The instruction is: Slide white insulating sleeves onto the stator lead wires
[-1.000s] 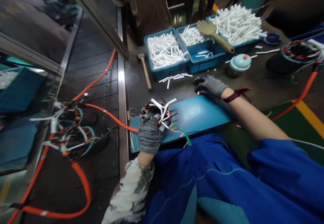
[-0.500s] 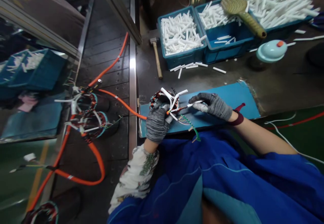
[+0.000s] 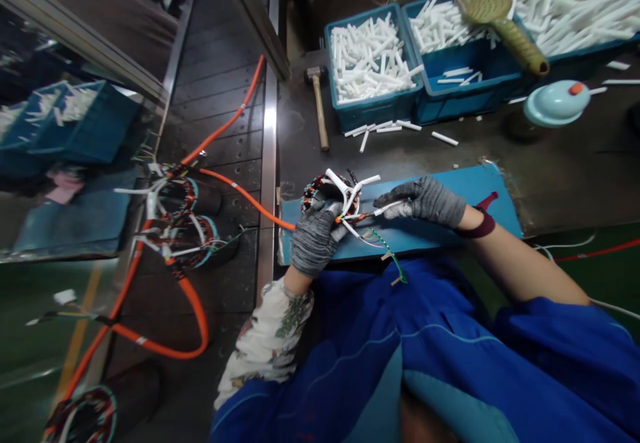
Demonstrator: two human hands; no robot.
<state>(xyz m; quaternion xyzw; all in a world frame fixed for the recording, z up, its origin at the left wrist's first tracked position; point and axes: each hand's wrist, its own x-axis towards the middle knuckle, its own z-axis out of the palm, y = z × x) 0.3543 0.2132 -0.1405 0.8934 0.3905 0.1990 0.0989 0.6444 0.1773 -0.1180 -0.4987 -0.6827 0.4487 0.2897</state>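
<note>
- And there was the left hand, gloved in grey, fingers curled over the near rim of the wound coil!
- The coil sat at the left part of the blue mat, white forked tubing across its opening.
- Over to the right hand: fingers narrow, pinching a slim white tube, its other end at a dark lead from the coil!
- On lettering: white bands ringed the orange cable, any print too small to read.
- Green strip, hanging near the mat's front edge: its marks were unreadable too.
- Behind, a hammer lay beside a blue bin heaped with white tubes.
</note>
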